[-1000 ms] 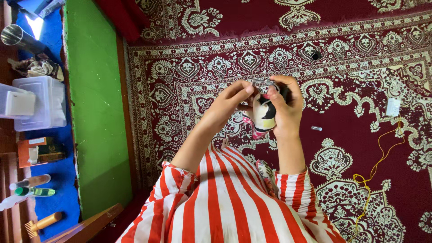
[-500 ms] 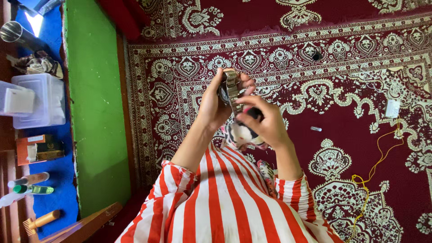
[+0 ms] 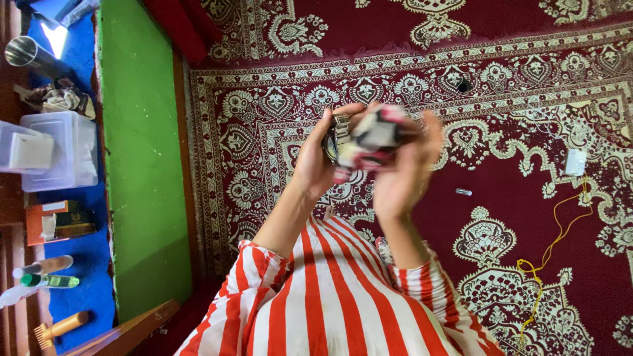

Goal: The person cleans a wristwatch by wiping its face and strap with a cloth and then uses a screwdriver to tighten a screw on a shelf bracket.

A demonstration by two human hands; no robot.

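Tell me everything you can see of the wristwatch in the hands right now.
The wristwatch is metal-looking, silver-toned, with a linked bracelet band and a dark round case seen partly edge-on. It is held up above the patterned carpet, gripped in the left hand. The right hand, blurred, presses a pink, white and black cloth against it, covering most of the dial side. Finer details cannot be made out.

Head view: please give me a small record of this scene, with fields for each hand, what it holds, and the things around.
left hand: holds a metal wristwatch, grip closed around it
right hand: blurred, presses a patterned cloth against the watch
surface below: dark red patterned carpet
on carpet: yellow cord, small white card
left side: green strip, clear plastic box, metal cup
clothing: red and white striped sleeves
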